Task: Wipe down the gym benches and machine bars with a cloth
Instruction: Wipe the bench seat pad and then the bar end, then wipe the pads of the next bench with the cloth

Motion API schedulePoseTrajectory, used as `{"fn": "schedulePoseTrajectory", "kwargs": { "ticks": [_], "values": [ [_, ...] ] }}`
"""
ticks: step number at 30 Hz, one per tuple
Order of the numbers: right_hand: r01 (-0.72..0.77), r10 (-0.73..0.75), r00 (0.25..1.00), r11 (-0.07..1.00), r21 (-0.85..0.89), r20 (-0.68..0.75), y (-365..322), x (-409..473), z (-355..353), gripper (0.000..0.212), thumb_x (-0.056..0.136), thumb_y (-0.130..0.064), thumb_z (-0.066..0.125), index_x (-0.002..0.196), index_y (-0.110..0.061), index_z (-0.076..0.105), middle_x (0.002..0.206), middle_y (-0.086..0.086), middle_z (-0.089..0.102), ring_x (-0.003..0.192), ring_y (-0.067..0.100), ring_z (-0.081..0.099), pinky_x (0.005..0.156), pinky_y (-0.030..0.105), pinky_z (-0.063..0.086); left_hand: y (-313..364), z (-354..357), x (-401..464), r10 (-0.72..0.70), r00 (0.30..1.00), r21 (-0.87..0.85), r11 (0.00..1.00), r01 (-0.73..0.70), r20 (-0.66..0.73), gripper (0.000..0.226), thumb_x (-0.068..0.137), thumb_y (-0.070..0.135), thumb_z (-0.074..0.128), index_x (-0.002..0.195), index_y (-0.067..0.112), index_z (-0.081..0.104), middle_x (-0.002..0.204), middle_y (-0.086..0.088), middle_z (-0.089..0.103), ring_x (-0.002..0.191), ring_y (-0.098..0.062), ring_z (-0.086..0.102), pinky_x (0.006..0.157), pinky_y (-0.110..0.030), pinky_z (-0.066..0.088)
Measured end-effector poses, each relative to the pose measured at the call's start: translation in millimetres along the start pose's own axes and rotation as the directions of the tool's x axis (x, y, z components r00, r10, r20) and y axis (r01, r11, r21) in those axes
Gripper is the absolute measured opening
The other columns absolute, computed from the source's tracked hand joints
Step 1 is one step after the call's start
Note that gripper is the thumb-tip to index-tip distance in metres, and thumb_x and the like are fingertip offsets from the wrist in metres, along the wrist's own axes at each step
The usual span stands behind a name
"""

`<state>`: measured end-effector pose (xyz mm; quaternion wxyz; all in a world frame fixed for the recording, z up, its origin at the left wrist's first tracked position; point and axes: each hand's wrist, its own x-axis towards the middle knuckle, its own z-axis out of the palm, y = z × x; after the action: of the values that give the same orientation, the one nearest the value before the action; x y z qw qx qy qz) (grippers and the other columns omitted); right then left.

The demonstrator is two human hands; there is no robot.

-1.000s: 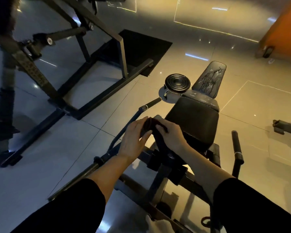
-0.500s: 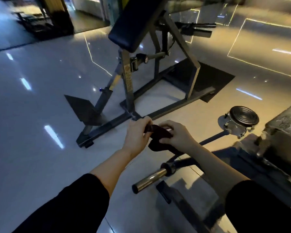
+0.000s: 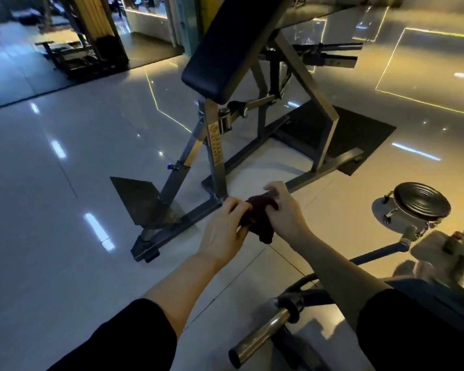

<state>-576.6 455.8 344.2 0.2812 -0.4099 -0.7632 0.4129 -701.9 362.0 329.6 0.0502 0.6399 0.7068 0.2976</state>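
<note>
A dark cloth (image 3: 257,219) hangs bunched between 2 hands, above the glossy tiled floor (image 3: 51,210). The left hand (image 3: 223,231) and right hand (image 3: 285,212) each pinch it with curled fingers. Beyond stands a padded bench (image 3: 231,46) on a steel frame (image 3: 214,156); a chrome bar (image 3: 260,336) lies nearer.

Glossy tiled floor (image 3: 65,236) with light reflections, dark floor mat (image 3: 359,129), wooden pillar (image 3: 97,20) far left

Both my forearms reach forward, sleeves pushed up near the elbows. My left hand (image 3: 223,228) and right hand (image 3: 286,212) meet, fingers curled in a closed grip.
</note>
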Motion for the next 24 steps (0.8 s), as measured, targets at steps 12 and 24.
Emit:
{"fn": "schedulePoseTrajectory", "kwargs": {
  "ticks": [12, 24],
  "values": [
    [-0.189, 0.181, 0.829, 0.981, 0.040, -0.530, 28.0, 81.8, -28.4, 0.042, 0.083, 0.004, 0.067, 0.117, -0.018, 0.058, 0.102, -0.004, 0.061, 0.101, 0.022, 0.060, 0.085, 0.036, 0.054, -73.8, 55.4, 143.9, 0.450, 0.869, -0.259, 0.881, -0.395, 0.205, 0.063, 0.087, 0.026, 0.062, 0.145, 0.023, 0.039, 0.147, -0.008, 0.039, 0.135, -0.026, 0.037, 0.106, -0.047, 0.040],
    [-0.601, 0.441, 0.464, 0.794, 0.093, -0.768, 16.5, 48.5, -44.9, 0.045, 0.086, -0.004, 0.069, 0.126, -0.012, 0.052, 0.126, 0.010, 0.059, 0.122, 0.025, 0.053, 0.096, 0.038, 0.051, -38.9, 84.2, 224.4, 0.684, 0.678, -0.592, 0.672, -0.445, 0.267, 0.036, 0.092, 0.019, 0.063, 0.128, 0.020, 0.059, 0.118, 0.000, 0.056, 0.100, -0.017, 0.059, 0.080, -0.034, 0.054]
  ]
}}
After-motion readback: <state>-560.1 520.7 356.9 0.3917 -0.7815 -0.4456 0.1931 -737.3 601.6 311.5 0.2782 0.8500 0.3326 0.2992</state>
